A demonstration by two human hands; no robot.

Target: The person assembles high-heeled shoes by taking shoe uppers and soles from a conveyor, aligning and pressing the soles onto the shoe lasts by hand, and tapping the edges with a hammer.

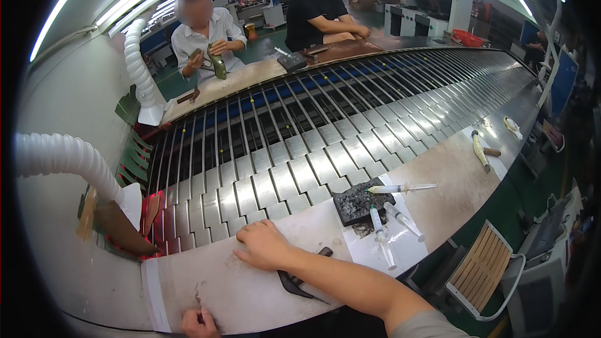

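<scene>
My right hand [264, 245] lies palm down on the pale bench top [244, 291], beside the edge of the conveyor, fingers loosely spread and nothing in its grip. Beneath my right forearm is a dark, curved tool [293, 284], probably a hammer, partly hidden by the arm. My left hand [200, 324] rests low at the bench's near edge with its fingers curled in; no object shows in it. To the right of my forearm, a black block [360, 203] sits on white paper [369, 247], with three syringes, one [404, 188] lying across the block.
The slatted metal conveyor [282, 181] runs beyond the bench. White flexible ducts [66, 156] stand at left. Farther right are a wooden-handled hammer [481, 150] and a slatted chair [485, 266]. Across the conveyor, one person handles a green shoe part [217, 66]; another sits beside them.
</scene>
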